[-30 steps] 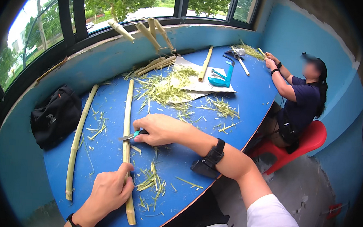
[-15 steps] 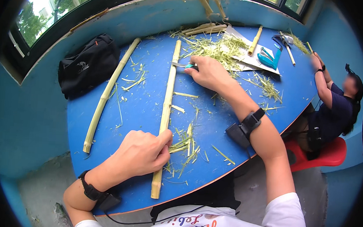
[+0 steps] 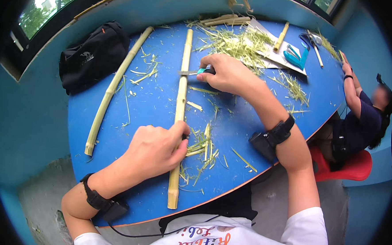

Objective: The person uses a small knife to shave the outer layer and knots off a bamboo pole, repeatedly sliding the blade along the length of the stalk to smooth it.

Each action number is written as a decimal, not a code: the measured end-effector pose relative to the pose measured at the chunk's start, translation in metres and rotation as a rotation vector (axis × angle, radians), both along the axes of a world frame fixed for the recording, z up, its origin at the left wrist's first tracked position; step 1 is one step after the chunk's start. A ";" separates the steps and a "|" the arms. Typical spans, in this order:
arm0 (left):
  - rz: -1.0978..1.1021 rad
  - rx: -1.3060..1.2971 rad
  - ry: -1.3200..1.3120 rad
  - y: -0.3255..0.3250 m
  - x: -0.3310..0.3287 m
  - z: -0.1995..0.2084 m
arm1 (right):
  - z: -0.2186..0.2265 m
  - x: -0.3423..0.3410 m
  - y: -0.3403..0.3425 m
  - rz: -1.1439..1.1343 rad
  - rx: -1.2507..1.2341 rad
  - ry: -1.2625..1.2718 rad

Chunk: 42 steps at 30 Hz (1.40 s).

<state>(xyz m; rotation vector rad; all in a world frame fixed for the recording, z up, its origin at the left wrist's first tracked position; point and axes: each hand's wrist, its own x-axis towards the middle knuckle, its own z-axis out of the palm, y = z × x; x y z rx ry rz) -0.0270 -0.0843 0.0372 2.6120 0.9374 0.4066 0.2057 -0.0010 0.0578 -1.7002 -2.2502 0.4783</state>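
While pinning the long pale stalk (image 3: 180, 108) to the blue table (image 3: 116, 114), left hand (image 3: 154, 149) clamped around it at about its lower third, fingers curled over the top and thumb pressed against the right side. Right hand (image 3: 225, 73) closed tight on a small knife with a teal handle (image 3: 197, 71), blade laid flat across the stalk further up, at twelve o'clock from the left hand. Stalk itself stretched nearly straight from six to twelve o'clock across the tabletop, lower end close to the near edge.

Just at three o'clock of the left hand, a small heap of green shavings (image 3: 201, 147). At nine o'clock of the stalk, well apart, a second stalk (image 3: 116, 85) lying slanted, and beyond it a black bag (image 3: 93, 55) up against the blue wall. At one o'clock of the right hand, a big scatter of green peelings (image 3: 235, 42) over a sheet of paper (image 3: 270, 55), with a short stalk piece (image 3: 280, 37) and a teal tool (image 3: 296, 56) on it. At two o'clock, far side of the table, another person (image 3: 360, 118) seated on a red chair (image 3: 348, 168), one hand on the table's edge. Black bands with small boxes on both wrists.
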 end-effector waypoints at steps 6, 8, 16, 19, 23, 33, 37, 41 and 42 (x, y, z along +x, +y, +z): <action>-0.021 0.008 0.015 0.006 0.001 0.007 | -0.014 0.002 0.023 -0.193 0.293 -0.124; -0.027 -0.014 0.039 0.005 0.000 0.008 | -0.011 0.010 0.018 -0.233 0.271 -0.122; 0.179 -0.111 -0.026 0.006 -0.007 0.012 | 0.002 0.007 -0.009 -0.029 0.132 0.056; 0.057 -0.055 -0.012 0.006 -0.010 0.010 | -0.003 0.007 -0.011 0.113 0.116 0.047; -0.043 0.021 0.027 0.005 -0.008 0.012 | 0.006 0.008 -0.014 0.071 0.028 0.049; -0.012 0.025 0.049 0.008 0.000 0.014 | -0.022 0.022 0.034 -0.216 0.314 -0.062; -0.008 -0.021 0.012 0.012 -0.005 0.014 | -0.015 0.026 0.029 -0.215 0.279 -0.056; -0.026 -0.065 -0.022 0.013 -0.009 0.013 | -0.009 0.028 0.016 -0.167 0.246 -0.041; -0.029 -0.065 -0.020 0.012 -0.009 0.015 | -0.007 0.027 0.013 -0.170 0.245 -0.040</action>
